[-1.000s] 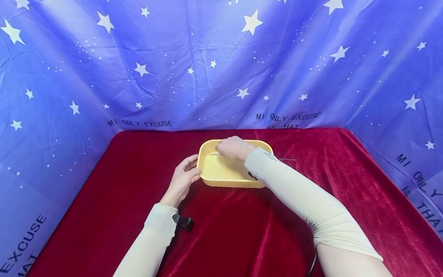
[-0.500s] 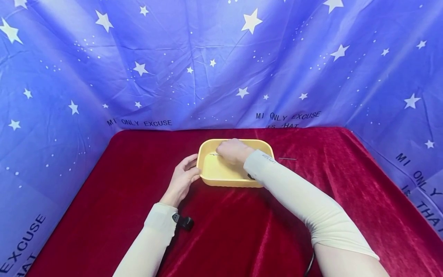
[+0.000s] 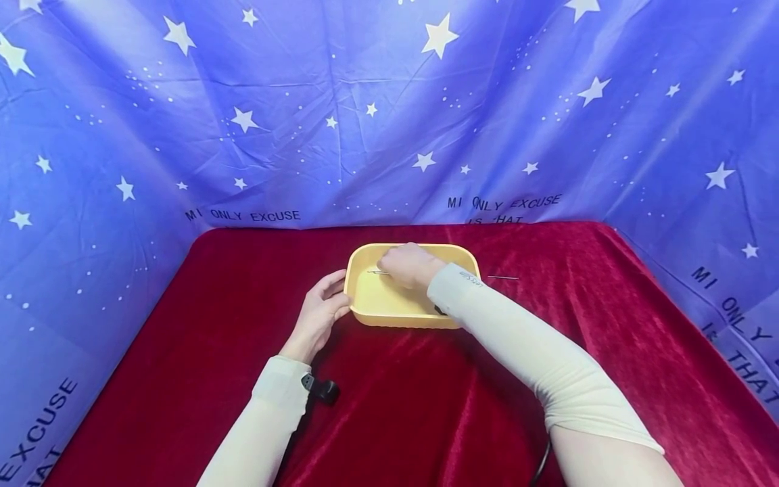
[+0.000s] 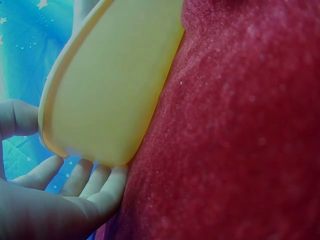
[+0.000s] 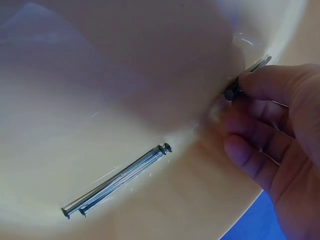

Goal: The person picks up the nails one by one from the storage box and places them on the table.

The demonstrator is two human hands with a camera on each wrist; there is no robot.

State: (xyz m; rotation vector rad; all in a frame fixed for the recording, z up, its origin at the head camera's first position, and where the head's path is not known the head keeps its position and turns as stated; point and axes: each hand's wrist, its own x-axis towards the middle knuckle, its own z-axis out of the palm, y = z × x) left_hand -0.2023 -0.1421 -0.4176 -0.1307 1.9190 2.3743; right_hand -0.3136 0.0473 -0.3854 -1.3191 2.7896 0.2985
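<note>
A yellow rectangular box (image 3: 389, 320) stands on the red cloth. My left hand (image 3: 319, 314) is at its left end, with thumb and fingertips against the outside of the wall. My right hand (image 3: 409, 264) reaches inside the box. In the right wrist view its thumb and index finger pinch a small group of nails (image 5: 262, 62), with one dark head showing under the thumb; the rest is hidden. Several more nails (image 5: 117, 180) lie side by side on the box floor, apart from the fingers. Their ends (image 3: 379, 272) show just left of the hand in the head view.
A thin metal rod (image 3: 503, 276) lies on the red cloth (image 3: 395, 406) right of the box. A blue curtain with white stars (image 3: 341, 169) hangs behind and along both sides of the table. The right forearm crosses over the box's right end.
Both hands keep nearly the same place at the box. The head view has shifted slightly. The rod on the right stays where it lay.
</note>
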